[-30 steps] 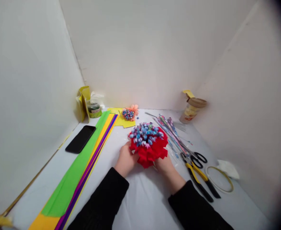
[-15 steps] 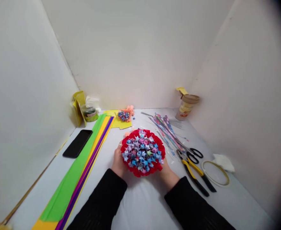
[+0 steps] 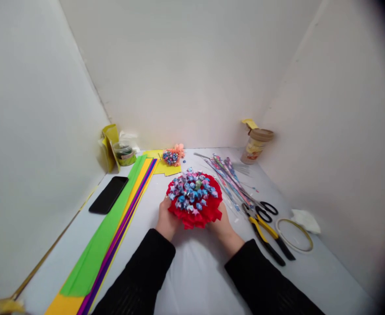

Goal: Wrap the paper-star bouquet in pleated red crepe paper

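Between my two hands is a bouquet of small folded paper stars [image 3: 192, 188], mostly blue, lilac and pink, with a ruffled red paper wrap [image 3: 197, 216] around it. My left hand [image 3: 168, 218] grips it from the left side, and my right hand [image 3: 223, 225] from the right. The fingers of both hands are mostly hidden under the red wrap. The star heads lean away from me, so the front of the wrap shows. Beyond it, a smaller star bunch [image 3: 170, 157] with peach paper lies on a yellow sheet [image 3: 153, 166].
Left: long coloured paper sheets [image 3: 97, 249] and a black phone [image 3: 109, 195]. Right: patterned paper strips [image 3: 227, 179], scissors [image 3: 266, 211], yellow-black pliers [image 3: 271, 238], a tape roll [image 3: 311, 240] and a white tissue [image 3: 306, 221]. A lidded cup [image 3: 257, 146] and a small tub [image 3: 125, 155] stand near the walls.
The bouquet has tipped away from me, from facing me to showing more of the red wrap's front. Both hands have kept hold of it.
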{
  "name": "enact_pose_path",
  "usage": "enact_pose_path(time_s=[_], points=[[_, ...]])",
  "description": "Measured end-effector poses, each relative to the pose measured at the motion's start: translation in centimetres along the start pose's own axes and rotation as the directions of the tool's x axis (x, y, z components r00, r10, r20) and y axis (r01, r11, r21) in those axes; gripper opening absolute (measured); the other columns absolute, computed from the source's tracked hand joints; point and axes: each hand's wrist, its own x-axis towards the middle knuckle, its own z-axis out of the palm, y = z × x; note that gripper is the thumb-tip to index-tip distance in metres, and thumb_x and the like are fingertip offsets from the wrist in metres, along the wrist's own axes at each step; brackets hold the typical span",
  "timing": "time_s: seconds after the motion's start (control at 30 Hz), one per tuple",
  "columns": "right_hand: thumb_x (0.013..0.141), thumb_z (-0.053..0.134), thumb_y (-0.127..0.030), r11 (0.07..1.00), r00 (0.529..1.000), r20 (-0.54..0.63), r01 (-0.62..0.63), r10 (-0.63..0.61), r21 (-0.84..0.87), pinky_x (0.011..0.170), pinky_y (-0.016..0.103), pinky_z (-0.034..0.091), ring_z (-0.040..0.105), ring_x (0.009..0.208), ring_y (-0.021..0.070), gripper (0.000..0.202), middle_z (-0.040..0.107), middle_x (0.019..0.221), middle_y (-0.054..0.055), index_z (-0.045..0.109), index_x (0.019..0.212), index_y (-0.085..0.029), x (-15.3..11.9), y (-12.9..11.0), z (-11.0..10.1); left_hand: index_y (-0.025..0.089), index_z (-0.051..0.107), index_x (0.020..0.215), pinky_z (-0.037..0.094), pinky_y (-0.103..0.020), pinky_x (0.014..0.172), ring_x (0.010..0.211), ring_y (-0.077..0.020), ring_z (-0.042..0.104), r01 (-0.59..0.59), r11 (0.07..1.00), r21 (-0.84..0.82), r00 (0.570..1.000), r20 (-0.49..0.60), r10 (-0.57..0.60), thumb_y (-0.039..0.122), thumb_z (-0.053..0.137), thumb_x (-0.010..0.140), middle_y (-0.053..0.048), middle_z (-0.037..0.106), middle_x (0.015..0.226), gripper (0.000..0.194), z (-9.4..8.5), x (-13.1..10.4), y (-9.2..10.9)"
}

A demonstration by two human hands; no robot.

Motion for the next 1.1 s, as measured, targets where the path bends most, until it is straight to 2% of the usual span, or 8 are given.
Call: enact_pose_path(time_s=[0.23,0.37,0.47,0.67,0.8,0.9,1.0,1.1], points=[[0.073,0.066,-0.031,0.997,1.000,-0.003,-0.021,0.021,-0.081,0.076,0.039,0.056,0.068,0.093,0.0286,0.029,0.074,0.100,0.006,0.071,0.100,-0.024,0.0,-0.1,0.3,0.014,0.066,0.079,0.054,-0.033,0.075,0.089,-0.0272,0.066,-0.141,0.981,0.131,0.988,0.088,0.130,0.025,0.076,0.052,-0.010,0.073,0.092,0.031,0.0,-0.4,0.6],[0.073,0.064,-0.031,0.999,1.000,0.023,-0.012,0.013,-0.033,0.076,0.039,0.056,0.069,0.086,0.0273,0.020,0.076,0.091,0.007,0.074,0.088,-0.022,0.1,-0.1,0.3,0.013,0.066,0.076,0.054,-0.030,0.065,0.072,-0.0226,0.067,-0.280,0.915,0.290,0.958,0.148,0.246,0.023,0.070,0.057,-0.009,0.074,0.081,0.022,-0.3,-0.3,0.4],[0.071,0.066,-0.029,1.000,1.000,0.013,-0.010,0.010,-0.018,0.076,0.038,0.055,0.069,0.080,0.0257,0.018,0.076,0.089,0.007,0.074,0.085,-0.022,0.1,-0.1,0.3,0.013,0.068,0.076,0.054,-0.029,0.065,0.073,-0.0228,0.067,-0.351,0.883,0.312,0.931,0.221,0.292,0.024,0.069,0.060,-0.008,0.074,0.077,0.019,-0.6,-0.4,-0.1],[0.067,0.067,-0.027,0.991,0.991,0.034,-0.131,0.131,0.007,0.069,0.034,0.053,0.066,0.072,0.0238,0.012,0.074,0.075,0.005,0.072,0.073,-0.018,0.1,0.4,0.5,0.012,0.068,0.079,0.053,-0.029,0.069,0.082,-0.0245,0.067,-0.283,0.917,0.281,0.945,0.243,0.217,0.025,0.070,0.063,-0.010,0.074,0.083,0.021,-0.7,-0.1,-0.2],[0.068,0.068,-0.033,0.960,0.975,-0.004,-0.219,0.223,0.177,0.067,0.032,0.051,0.064,0.073,0.0212,0.022,0.072,0.080,0.005,0.068,0.081,-0.016,0.4,1.3,0.9,0.011,0.070,0.084,0.052,-0.030,0.072,0.082,-0.0237,0.067,-0.213,0.895,0.392,0.971,0.186,0.150,0.026,0.065,0.069,-0.009,0.074,0.088,0.022,-0.9,0.7,-0.1],[0.071,0.067,-0.041,0.898,0.939,-0.079,-0.291,0.334,0.330,0.059,0.028,0.049,0.059,0.061,0.0162,0.027,0.065,0.070,0.002,0.061,0.079,-0.016,0.7,1.6,1.0,0.014,0.072,0.083,0.050,-0.032,0.080,0.085,-0.0226,0.066,-0.236,0.824,0.515,0.971,0.141,0.191,0.031,0.059,0.077,-0.008,0.074,0.088,0.022,-1.0,0.5,0.3],[0.073,0.066,-0.040,0.881,0.916,-0.131,-0.316,0.380,0.352,0.054,0.026,0.045,0.054,0.055,0.0134,0.025,0.058,0.063,-0.002,0.056,0.073,-0.017,0.8,1.4,1.1,0.018,0.073,0.081,0.048,-0.035,0.086,0.089,-0.0220,0.065,-0.373,0.733,0.569,0.926,0.181,0.330,0.031,0.057,0.081,-0.008,0.074,0.087,0.021,-0.6,-0.4,0.9],[0.077,0.062,-0.036,0.958,0.948,-0.177,-0.239,0.266,0.158,0.059,0.028,0.046,0.055,0.061,0.0148,0.020,0.059,0.068,0.000,0.057,0.077,-0.017,0.5,0.8,1.3,0.021,0.074,0.085,0.045,-0.040,0.094,0.098,-0.0241,0.062,-0.485,0.643,0.593,0.873,0.278,0.402,0.027,0.058,0.080,-0.008,0.074,0.091,0.018,0.0,-1.1,1.2]])
